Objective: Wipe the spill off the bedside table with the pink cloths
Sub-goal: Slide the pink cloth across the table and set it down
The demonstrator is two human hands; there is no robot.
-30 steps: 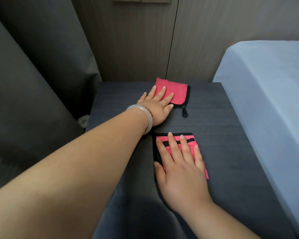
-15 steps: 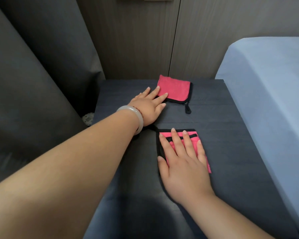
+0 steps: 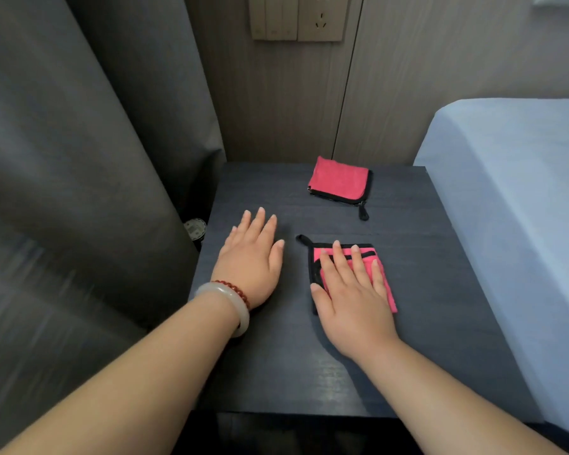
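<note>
Two folded pink cloths with black trim lie on the dark bedside table point(image 3: 440, 290). The far pink cloth point(image 3: 339, 182) sits alone near the back edge, a black loop trailing at its right corner. The near pink cloth point(image 3: 383, 284) lies mid-table under my right hand point(image 3: 352, 293), whose straight fingers press flat on it. My left hand point(image 3: 252, 257) lies flat with fingers spread on the bare tabletop, left of the near cloth and apart from both cloths. No spill shows on the surface.
A bed with a pale blue sheet point(image 3: 513, 208) borders the table's right side. Dark grey curtains point(image 3: 79, 159) hang on the left. Behind the table is a wood-panel wall with a socket plate point(image 3: 298, 18). A small round object point(image 3: 195, 228) sits in the gap beside the curtain.
My left hand drew back from the far cloth, letting it go, and now lies flat on the bare table. My right hand stays on the near cloth. The view tilted up.
</note>
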